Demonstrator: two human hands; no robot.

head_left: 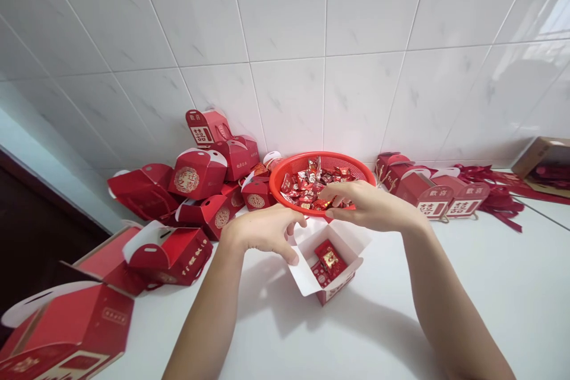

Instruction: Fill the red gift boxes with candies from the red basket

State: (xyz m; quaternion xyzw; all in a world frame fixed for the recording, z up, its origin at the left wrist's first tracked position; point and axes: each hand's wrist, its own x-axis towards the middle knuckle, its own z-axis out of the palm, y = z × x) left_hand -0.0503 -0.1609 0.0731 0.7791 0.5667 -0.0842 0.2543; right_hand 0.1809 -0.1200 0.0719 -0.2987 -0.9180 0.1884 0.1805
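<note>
A small red box (336, 292) with its white flaps spread stands on the white table, and red-wrapped sweets (328, 261) lie inside it. My left hand (267, 231) is at the box's left flap, thumb and fingers apart, with nothing visible between them. Behind the box is a red plastic basket (289, 161) holding many wrapped sweets (307, 187). My right hand (363, 205) hangs over the basket's front rim, its fingers bent and spread from the thumb, with nothing seen in its grasp.
Several red gift boxes (199, 173) are piled at the left, some with open flaps. More boxes (425, 193) stand right of the basket beside dark red ribbons (496, 196). A cardboard box (545, 160) is at the far right. A tiled wall (289, 101) rises behind.
</note>
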